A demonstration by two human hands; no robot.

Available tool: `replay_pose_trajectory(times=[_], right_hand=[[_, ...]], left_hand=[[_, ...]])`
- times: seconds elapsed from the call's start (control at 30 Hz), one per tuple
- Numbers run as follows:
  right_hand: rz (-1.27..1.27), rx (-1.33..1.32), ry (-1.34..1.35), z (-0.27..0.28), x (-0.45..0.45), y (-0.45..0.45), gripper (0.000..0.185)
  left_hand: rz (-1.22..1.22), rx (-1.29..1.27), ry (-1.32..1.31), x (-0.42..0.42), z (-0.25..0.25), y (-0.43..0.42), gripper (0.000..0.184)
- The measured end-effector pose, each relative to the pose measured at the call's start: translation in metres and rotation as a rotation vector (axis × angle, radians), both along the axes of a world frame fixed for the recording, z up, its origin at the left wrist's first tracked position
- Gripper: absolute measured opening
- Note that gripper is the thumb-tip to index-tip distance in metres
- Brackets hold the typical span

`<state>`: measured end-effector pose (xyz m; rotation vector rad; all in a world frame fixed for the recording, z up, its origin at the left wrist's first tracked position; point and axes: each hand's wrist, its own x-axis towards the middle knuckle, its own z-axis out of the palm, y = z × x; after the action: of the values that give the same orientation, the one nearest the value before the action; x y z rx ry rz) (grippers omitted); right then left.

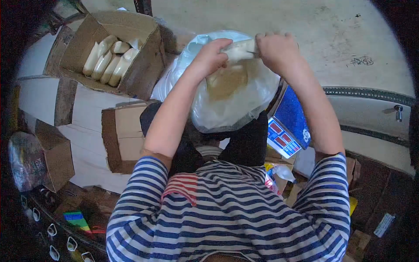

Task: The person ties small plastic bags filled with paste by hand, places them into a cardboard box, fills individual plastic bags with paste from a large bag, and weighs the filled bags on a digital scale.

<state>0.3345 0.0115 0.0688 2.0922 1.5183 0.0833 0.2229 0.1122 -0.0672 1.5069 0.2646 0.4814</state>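
My left hand (210,57) and my right hand (278,51) are raised in front of me, both closed on a pale plastic bag (241,50) stretched between them. The left hand grips its left end and the right hand its right end; motion blur hides what is inside. Just below, a large clear plastic sack (224,115) stands open between my knees. Brown loose material (227,85), too blurred to name, lies inside it.
At the upper left, a cardboard box (144,65) holds several filled clear bags (102,63). Right of the sack stands a scale (284,139) with red displays, against something blue (290,111). A flattened carton (111,139) lies left of my legs. Another box (59,157) sits further left.
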Motion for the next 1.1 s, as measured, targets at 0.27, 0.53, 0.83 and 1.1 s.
replay_pose_trajectory(times=[0.27,0.53,0.83,1.1], right_hand=[[0.250,-0.026,-0.106,0.005,-0.014,0.020,0.013],[0.282,-0.012,-0.152,0.011,-0.014,0.024,0.013],[-0.134,-0.394,-0.036,-0.098,0.006,0.008,0.028],[0.118,-0.004,-0.252,-0.308,0.088,0.004,0.035]], left_hand=[[0.038,0.005,0.041,0.011,-0.005,0.000,0.052],[0.084,-0.030,0.025,0.017,-0.018,0.003,0.051],[0.191,-0.087,0.105,0.000,-0.015,0.025,0.050],[0.255,-0.168,0.046,-0.005,-0.018,0.031,0.046]])
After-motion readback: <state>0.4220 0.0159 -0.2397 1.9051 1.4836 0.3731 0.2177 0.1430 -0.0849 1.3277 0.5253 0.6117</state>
